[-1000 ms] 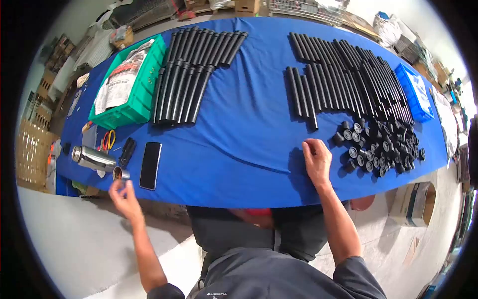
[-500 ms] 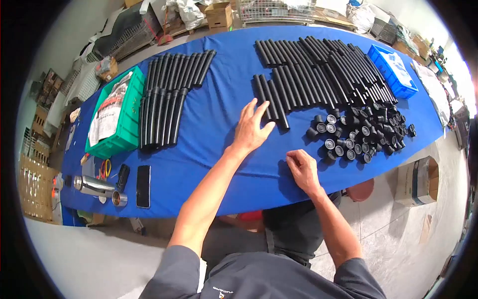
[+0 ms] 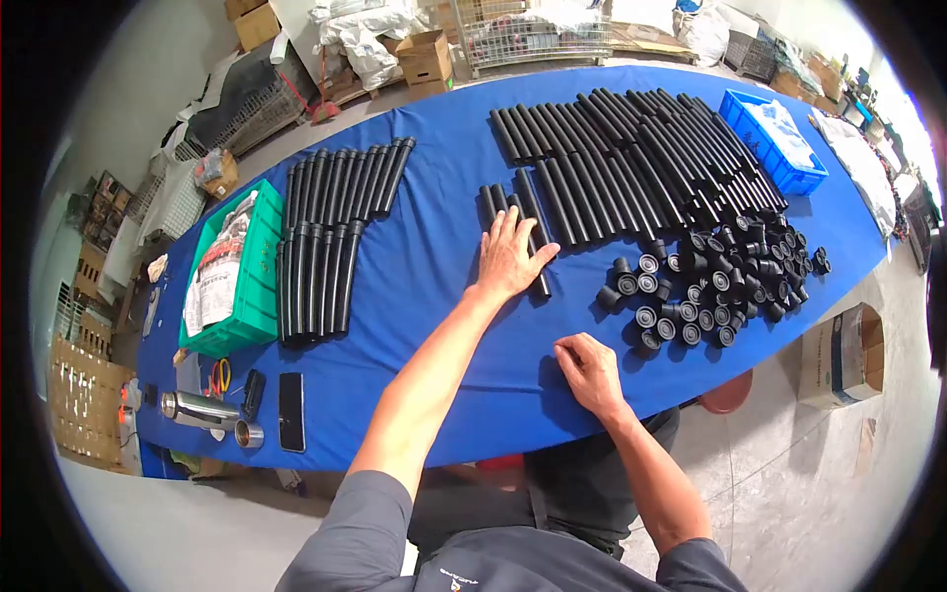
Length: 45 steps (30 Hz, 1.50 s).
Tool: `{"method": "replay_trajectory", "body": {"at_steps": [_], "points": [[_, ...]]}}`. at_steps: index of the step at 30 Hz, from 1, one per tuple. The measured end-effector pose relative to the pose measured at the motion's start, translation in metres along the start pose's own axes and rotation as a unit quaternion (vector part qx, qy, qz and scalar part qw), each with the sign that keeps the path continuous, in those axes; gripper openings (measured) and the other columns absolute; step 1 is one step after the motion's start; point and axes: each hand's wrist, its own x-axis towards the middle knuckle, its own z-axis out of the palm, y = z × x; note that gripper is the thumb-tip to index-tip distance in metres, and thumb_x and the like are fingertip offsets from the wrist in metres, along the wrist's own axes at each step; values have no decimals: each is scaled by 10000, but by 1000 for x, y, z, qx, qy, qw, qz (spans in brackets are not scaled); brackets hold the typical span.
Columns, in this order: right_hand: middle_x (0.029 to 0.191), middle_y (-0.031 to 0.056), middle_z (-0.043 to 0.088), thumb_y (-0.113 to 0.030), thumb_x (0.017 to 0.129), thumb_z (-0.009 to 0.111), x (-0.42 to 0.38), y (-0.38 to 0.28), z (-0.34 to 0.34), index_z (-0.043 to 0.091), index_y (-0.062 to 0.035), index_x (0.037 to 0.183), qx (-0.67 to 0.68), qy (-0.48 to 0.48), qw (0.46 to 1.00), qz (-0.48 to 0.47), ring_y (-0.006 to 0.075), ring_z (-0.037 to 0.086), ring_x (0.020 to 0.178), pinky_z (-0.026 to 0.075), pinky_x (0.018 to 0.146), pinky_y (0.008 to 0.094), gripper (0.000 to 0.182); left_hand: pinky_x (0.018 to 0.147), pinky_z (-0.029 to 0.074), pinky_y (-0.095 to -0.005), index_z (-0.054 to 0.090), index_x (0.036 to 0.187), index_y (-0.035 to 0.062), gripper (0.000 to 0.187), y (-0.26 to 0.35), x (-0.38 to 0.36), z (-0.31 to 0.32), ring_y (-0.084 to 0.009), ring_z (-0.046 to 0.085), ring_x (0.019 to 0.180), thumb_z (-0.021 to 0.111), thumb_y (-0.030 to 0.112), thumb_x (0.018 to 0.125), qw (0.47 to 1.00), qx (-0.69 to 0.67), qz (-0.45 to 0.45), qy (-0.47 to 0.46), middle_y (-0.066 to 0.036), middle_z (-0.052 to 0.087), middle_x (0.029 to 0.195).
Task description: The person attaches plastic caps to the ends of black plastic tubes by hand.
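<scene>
My left hand lies over a few black tubes at the left end of the lower row. Its fingers are spread and touch the tubes from above without wrapping round them. My right hand rests on the blue cloth near the front edge, fingers curled in, with no object showing in it. Nearest to it, on its upper right, is a pile of black ribbed end caps. More black tubes lie side by side in rows beyond.
Black tubes with wider ends lie in two rows on the left. Beside them stands a green crate with newspaper in it. A phone, a steel flask and scissors lie front left. A blue crate stands back right.
My left hand has come down onto the tubes, and the few under it now lie further left and nearer me than the row beside them. My right hand stays curled. The view has shifted slightly.
</scene>
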Motion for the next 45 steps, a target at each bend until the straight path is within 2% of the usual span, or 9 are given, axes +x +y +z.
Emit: {"method": "replay_trajectory", "body": {"at_steps": [4, 8, 12, 19, 25, 31, 36, 41, 45], "points": [[846, 167, 668, -96, 940, 680, 1, 2, -1, 694, 4, 961, -1, 1, 1000, 2, 344, 666, 744, 517, 668, 407, 103, 1175, 213, -743, 490, 1557, 278, 819, 5, 6, -3, -450, 146, 1576, 624, 725, 884, 995, 71, -36, -59, -222, 188, 1709], [836, 160, 665, -87, 936, 687, 0, 0, 1, 697, 5, 958, 6, 4, 1000, 12, 326, 666, 725, 513, 656, 394, 96, 1186, 197, -743, 518, 1534, 301, 709, 7, 14, -11, -429, 113, 1589, 615, 621, 909, 987, 88, -49, -124, -146, 190, 1728], [833, 154, 668, -95, 939, 689, -1, 2, 2, 699, 5, 964, 1, 19, 1000, -5, 314, 667, 720, 517, 655, 386, 104, 1182, 185, -760, 556, 1495, 314, 610, 5, 13, -10, -414, 104, 1595, 538, 547, 932, 981, 116, -28, -155, -123, 203, 1730], [854, 158, 680, -101, 936, 689, -3, 2, 3, 700, 2, 963, -2, 14, 1000, -3, 328, 682, 764, 529, 687, 397, 107, 1174, 224, -729, 615, 1438, 282, 719, 18, -9, -21, -401, 124, 1594, 621, 709, 860, 978, 139, -12, -156, -119, 256, 1714], [868, 160, 679, -100, 939, 684, -3, 5, 1, 692, 1, 970, -3, 21, 1000, -15, 336, 684, 798, 534, 713, 410, 106, 1164, 250, -736, 651, 1390, 247, 641, 8, -61, -41, -394, 175, 1583, 707, 584, 847, 986, 94, 10, -140, -143, 334, 1674], [871, 166, 682, -100, 940, 683, -6, 2, 1, 691, 3, 970, 1, 19, 1000, -5, 338, 685, 801, 536, 713, 420, 107, 1171, 289, -664, 678, 1374, 253, 627, 17, -133, -66, -420, 230, 1561, 741, 572, 838, 984, 117, 40, -127, -156, 360, 1660], [858, 163, 687, -98, 941, 695, -7, 6, 6, 707, 5, 974, 17, 36, 999, -6, 290, 684, 735, 532, 671, 374, 109, 1179, 195, -738, 479, 1561, 302, 976, 14, -145, -87, -449, 98, 1585, 728, 774, 744, 965, 111, 85, -220, -178, 195, 1716], [832, 136, 685, -74, 936, 704, -6, 9, 8, 705, 20, 976, 22, 35, 999, 9, 219, 661, 684, 519, 645, 330, 103, 1187, 175, -756, 350, 1624, 320, 1156, 22, -161, -107, -455, 39, 1587, 786, 786, 660, 948, 87, 100, -290, -183, 121, 1728], [835, 132, 688, -79, 936, 705, -6, 8, 8, 704, 22, 976, 20, 31, 999, 23, 213, 668, 690, 524, 652, 330, 108, 1179, 195, -755, 457, 1561, 347, 838, 8, -163, -90, -418, 135, 1584, 701, 691, 837, 965, 86, 113, -222, -129, 211, 1718]]}}
